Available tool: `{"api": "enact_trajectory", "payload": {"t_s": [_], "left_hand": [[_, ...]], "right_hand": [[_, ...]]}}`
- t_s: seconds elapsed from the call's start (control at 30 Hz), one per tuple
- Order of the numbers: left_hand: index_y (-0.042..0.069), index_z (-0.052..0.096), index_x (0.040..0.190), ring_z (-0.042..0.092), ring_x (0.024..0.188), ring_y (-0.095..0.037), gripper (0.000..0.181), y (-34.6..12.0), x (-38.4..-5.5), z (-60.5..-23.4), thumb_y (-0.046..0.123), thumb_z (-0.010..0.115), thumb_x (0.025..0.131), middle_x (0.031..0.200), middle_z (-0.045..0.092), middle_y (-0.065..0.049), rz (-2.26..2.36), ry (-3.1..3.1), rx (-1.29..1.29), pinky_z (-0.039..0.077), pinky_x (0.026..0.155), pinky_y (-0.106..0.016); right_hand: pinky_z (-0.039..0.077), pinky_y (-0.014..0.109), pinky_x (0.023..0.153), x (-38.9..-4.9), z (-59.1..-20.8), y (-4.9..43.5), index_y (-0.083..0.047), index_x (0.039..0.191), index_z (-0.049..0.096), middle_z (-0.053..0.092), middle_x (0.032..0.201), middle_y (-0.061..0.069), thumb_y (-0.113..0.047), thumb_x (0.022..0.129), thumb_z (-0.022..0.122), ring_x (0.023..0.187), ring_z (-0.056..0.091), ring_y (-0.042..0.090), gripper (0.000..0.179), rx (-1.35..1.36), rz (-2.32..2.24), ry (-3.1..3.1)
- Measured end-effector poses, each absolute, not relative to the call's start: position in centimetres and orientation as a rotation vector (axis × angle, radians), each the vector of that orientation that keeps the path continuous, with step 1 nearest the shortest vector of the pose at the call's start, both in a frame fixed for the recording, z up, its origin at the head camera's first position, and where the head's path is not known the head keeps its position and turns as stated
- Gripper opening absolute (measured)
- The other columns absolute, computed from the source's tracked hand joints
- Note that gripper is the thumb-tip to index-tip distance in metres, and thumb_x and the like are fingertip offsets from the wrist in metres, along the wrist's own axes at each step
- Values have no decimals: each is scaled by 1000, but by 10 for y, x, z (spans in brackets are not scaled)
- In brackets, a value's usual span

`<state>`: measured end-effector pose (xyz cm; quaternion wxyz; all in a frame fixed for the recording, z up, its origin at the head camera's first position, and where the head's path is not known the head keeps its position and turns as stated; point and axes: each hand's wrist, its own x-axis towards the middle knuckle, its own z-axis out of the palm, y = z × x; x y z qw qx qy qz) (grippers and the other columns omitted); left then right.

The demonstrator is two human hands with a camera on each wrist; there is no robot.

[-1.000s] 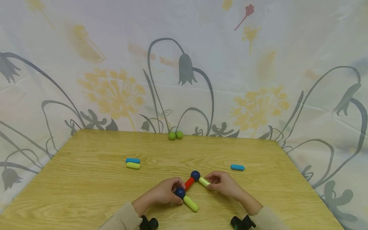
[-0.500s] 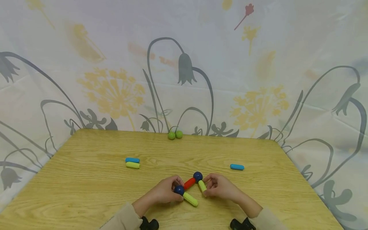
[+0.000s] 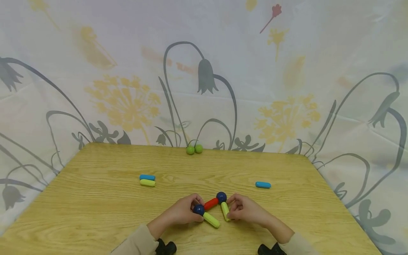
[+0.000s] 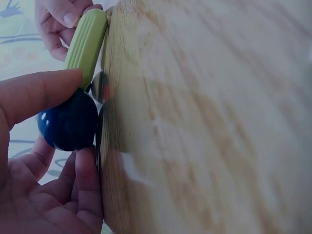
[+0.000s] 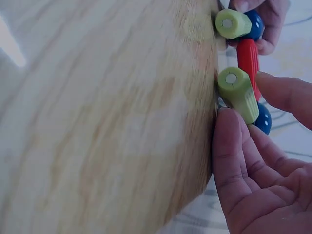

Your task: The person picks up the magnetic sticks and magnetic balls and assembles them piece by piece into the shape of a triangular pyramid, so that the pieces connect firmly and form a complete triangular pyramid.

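My left hand (image 3: 186, 210) grips a dark blue ball (image 3: 199, 210) between thumb and fingers. A red magnetic rod (image 3: 211, 203) runs from this ball to a second dark blue ball (image 3: 221, 197). One yellow-green magnetic rod (image 3: 211, 220) sticks out from the held ball, towards the near right. Another yellow-green rod (image 3: 225, 211) extends from the second ball towards the near edge, and my right hand (image 3: 243, 209) pinches it. In the right wrist view the thumb and fingers lie on either side of this rod (image 5: 239, 95). Together the joined pieces form an open U on the table.
On the wooden table (image 3: 105, 212), a blue rod (image 3: 147, 177) and a yellow-green rod (image 3: 147, 183) lie side by side at left. Another blue rod (image 3: 262, 185) lies at right. Two green balls (image 3: 194, 149) rest at the back edge, before a patterned cloth (image 3: 204, 106).
The right hand has swung its yellow-green rod round from slanting right to pointing towards the near edge. The second blue ball has shifted slightly right, and the red rod has turned with it.
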<state>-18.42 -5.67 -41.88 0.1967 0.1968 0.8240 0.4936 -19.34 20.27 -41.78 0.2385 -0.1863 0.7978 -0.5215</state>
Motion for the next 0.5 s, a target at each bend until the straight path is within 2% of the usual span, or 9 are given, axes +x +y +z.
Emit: {"api": "enact_trajectory", "payload": {"t_s": [0.33,0.5], "left_hand": [[9,54,100,51,83,-21,30,-53,-187,-417,3,73,77,96,54,-6,1391,2293,546,45,74,-37],[9,54,99,50,82,-21,31,-55,-186,-420,3,74,77,96,54,-6,1389,2292,548,45,74,-37]], "right_hand": [[49,29,60,-211,-415,219,7,111,56,60,82,7,-1,86,60,69,58,20,26,-604,-1367,2390],[48,28,58,-223,-416,217,7,108,58,58,79,5,-2,86,62,66,57,19,25,-601,-1372,2473]]}}
